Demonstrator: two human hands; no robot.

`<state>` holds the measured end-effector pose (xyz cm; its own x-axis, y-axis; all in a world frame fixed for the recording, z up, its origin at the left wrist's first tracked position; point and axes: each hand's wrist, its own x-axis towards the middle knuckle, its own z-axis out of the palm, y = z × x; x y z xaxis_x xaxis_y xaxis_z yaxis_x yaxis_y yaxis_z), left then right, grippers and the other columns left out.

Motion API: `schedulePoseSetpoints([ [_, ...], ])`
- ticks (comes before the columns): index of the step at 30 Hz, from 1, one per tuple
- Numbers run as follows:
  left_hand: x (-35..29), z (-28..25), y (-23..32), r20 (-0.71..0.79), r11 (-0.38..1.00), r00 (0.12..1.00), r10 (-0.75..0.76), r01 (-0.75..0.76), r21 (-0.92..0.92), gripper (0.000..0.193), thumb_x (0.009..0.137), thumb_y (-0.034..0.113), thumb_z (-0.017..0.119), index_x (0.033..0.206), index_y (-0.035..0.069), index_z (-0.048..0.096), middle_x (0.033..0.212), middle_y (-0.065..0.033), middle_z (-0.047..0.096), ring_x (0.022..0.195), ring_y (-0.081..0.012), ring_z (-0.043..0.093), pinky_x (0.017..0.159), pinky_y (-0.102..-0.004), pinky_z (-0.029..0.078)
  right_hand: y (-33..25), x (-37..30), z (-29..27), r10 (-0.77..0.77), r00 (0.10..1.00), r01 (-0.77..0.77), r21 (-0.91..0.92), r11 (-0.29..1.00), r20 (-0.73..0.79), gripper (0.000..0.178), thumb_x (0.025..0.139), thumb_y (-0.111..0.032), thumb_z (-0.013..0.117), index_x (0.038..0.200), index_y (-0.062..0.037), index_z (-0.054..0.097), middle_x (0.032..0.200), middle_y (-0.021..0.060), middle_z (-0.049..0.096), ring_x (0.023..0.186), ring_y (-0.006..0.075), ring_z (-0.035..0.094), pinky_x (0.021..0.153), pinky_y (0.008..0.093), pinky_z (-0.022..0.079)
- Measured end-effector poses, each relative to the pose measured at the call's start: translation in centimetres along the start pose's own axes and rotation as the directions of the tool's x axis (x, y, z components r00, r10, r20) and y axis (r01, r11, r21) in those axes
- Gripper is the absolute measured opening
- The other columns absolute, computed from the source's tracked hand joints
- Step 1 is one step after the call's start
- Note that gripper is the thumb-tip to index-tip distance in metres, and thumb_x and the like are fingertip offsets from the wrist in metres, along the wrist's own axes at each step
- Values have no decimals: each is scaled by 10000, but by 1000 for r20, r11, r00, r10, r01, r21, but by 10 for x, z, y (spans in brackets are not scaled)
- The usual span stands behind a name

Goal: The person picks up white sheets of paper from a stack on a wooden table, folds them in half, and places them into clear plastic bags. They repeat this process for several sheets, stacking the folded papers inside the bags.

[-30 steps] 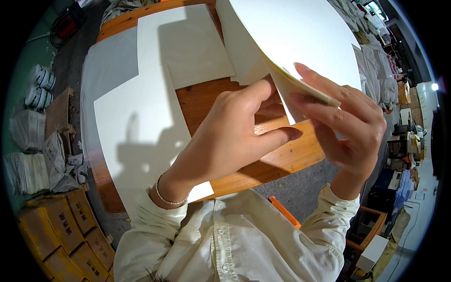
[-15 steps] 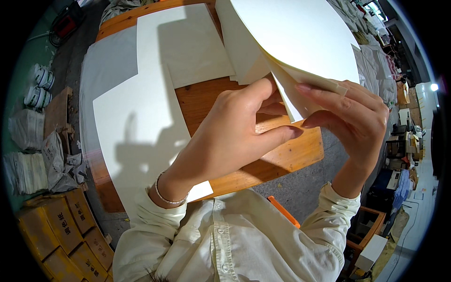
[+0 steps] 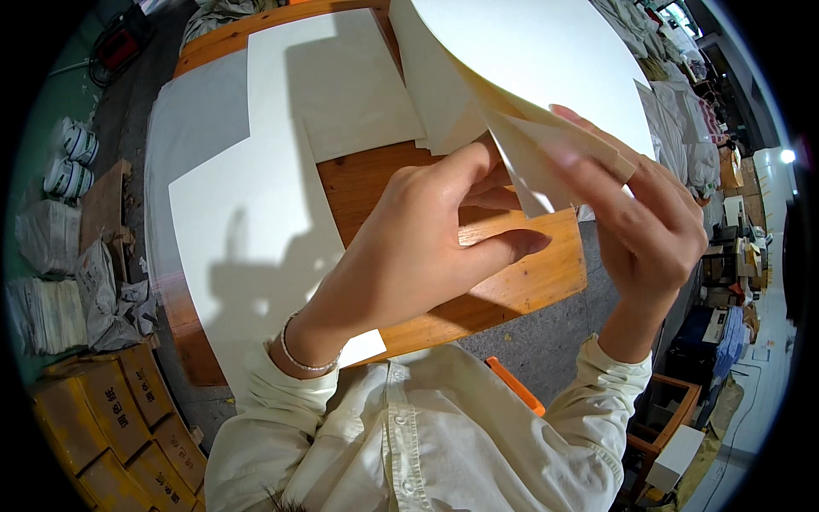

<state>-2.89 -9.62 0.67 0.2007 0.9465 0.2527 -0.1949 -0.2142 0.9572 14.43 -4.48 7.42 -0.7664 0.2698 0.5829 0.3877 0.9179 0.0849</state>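
Note:
A stack of large white paper sheets (image 3: 546, 51) curves up at its near corner, and its lifted layers fan apart. My right hand (image 3: 653, 218) is at that corner with its fingers among the layers; one finger wears a beige wrap and another is motion-blurred. Its thumb is mostly hidden. From the left, my left hand (image 3: 426, 230) reaches under the near edge of the sheets. Its thumb stands well away from the fingers, whose tips are hidden behind the paper. A thin bracelet circles the left wrist.
More white sheets (image 3: 230, 205) overlap on the left of the wooden table (image 3: 529, 273), on a grey sheet (image 3: 200, 102). Cardboard boxes (image 3: 128, 418), a paper bundle (image 3: 49, 314) and tubs (image 3: 68, 175) line the left. An orange object (image 3: 515, 386) lies near my body.
My right fingers have shifted up and over the corner, and its thumb has left the sheet's tip. The layers have spread further apart. My left hand is nearly still.

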Motion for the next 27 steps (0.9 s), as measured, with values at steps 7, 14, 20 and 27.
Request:
schedulePoseSetpoints([
  [7, 2, -1, -6, 6, 998, 1000, 20, -20, -54, 465, 742, -59, 675, 1170, -49, 494, 1129, -107, 586, 1071, -179, 547, 945, -332, 444, 3, 1, -3, 28, 991, -52, 194, 980, 128, 352, 658, -181, 722, 996, -86, 700, 968, 99, 689, 754, 191, 671, 611, 261, 517],
  [14, 2, 0, -6, 21, 998, 998, 60, -60, 25, 491, 737, -27, 699, 1182, -49, 492, 1138, -113, 581, 1070, -189, 548, 941, -331, 446, 6, -1, -6, 27, 990, -45, 134, 990, 139, 433, 570, -194, 742, 983, -72, 699, 906, 83, 697, 677, 171, 648, 573, 259, 487],
  [20, 1, 0, -6, 4, 999, 999, 52, -52, 15, 481, 740, -15, 706, 1173, -45, 499, 1136, -114, 583, 1070, -191, 548, 948, -336, 439, 10, 1, -5, 13, 990, -34, 146, 989, 143, 404, 583, -163, 732, 974, -64, 701, 853, 83, 700, 647, 157, 639, 556, 253, 470],
  [27, 2, 1, -3, 26, 1000, 999, 20, -20, 5, 487, 734, -5, 723, 1165, -42, 500, 1126, -113, 589, 1081, -186, 543, 961, -335, 420, 9, 0, -11, 106, 979, -134, 157, 979, 172, 323, 660, -49, 689, 982, -66, 702, 909, 107, 697, 678, 174, 660, 578, 254, 497],
])
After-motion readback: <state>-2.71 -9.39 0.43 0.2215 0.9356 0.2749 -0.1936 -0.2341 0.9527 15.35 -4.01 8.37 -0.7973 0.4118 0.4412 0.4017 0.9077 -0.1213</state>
